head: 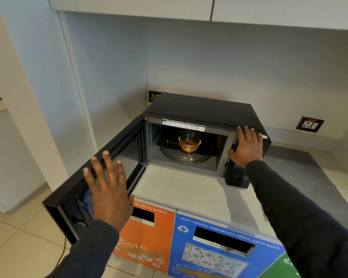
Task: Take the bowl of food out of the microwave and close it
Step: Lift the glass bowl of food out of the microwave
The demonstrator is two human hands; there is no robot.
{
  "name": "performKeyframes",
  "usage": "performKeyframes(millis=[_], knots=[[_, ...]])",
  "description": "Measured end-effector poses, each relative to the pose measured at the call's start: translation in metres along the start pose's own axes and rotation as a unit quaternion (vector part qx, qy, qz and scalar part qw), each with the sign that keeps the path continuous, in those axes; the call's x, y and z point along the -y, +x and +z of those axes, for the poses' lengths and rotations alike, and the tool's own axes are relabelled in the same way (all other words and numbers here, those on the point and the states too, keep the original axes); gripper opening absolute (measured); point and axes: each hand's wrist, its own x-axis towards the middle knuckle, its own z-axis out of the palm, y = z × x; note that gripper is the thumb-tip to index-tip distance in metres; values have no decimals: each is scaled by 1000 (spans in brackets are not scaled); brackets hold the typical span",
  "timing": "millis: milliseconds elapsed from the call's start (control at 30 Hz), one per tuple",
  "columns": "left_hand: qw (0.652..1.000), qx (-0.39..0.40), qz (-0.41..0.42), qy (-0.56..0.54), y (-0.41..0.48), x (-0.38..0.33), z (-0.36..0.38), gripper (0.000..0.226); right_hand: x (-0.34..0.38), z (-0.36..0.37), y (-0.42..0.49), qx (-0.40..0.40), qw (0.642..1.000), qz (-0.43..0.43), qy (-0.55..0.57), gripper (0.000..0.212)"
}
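Your right hand [246,146] rests flat and empty on the microwave [205,109] front, your left hand [107,183] spread open at the door [117,157] (swung wide), so the bowl [189,145], centred on the turntable, lies at nine o'clock from your nearer right.

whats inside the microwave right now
A clear glass bowl of orange-brown food sits on the round turntable inside the open microwave. The cavity's ceiling is hidden from view.

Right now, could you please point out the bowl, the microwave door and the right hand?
bowl [189,145], head view, on its glass side.
microwave door [127,151], head view, on its inner window.
right hand [247,146], head view, on the back of the hand.
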Motion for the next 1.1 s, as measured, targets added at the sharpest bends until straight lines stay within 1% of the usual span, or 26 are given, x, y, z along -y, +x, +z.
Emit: performKeyframes(millis=[67,167,267,367,433,500,567,633,667,733,800,833,900,967,1100], knots=[[999,-15,10,-44,-1,0,1,109,0,-1,0,4,1000,0,3,91],[989,-67,39,-126,-2,-1,4,111,1,-5,-3,10,1000,0,14,91],[973,-98,53,-203,-7,-7,11,110,5,-3,-23,-15,998,-4,55,90],[957,-79,71,-271,-15,-20,24,107,12,11,-59,-62,992,-12,111,89],[942,-38,98,-319,-21,-30,35,107,18,25,-84,-62,985,-13,162,89],[907,16,124,-403,-29,-41,45,108,27,40,-107,-30,973,-6,230,89],[845,62,129,-515,-34,-56,57,103,32,59,-125,13,957,8,291,91],[779,103,110,-609,-36,-72,66,100,36,76,-139,48,939,26,339,96],[752,118,96,-642,-36,-80,70,99,38,84,-144,61,931,36,359,97],[707,147,61,-689,-34,-97,77,96,41,98,-151,80,920,46,381,98],[673,177,32,-718,-29,-112,84,96,44,112,-156,95,914,51,392,99],[664,187,24,-723,-26,-120,89,97,44,121,-158,103,912,53,394,99],[660,188,24,-727,-19,-133,95,95,46,134,-161,115,909,54,396,100],[663,183,26,-726,-9,-145,101,94,48,148,-160,123,909,54,394,101],[675,173,15,-717,16,-167,110,101,53,168,-155,117,910,56,395,100]])
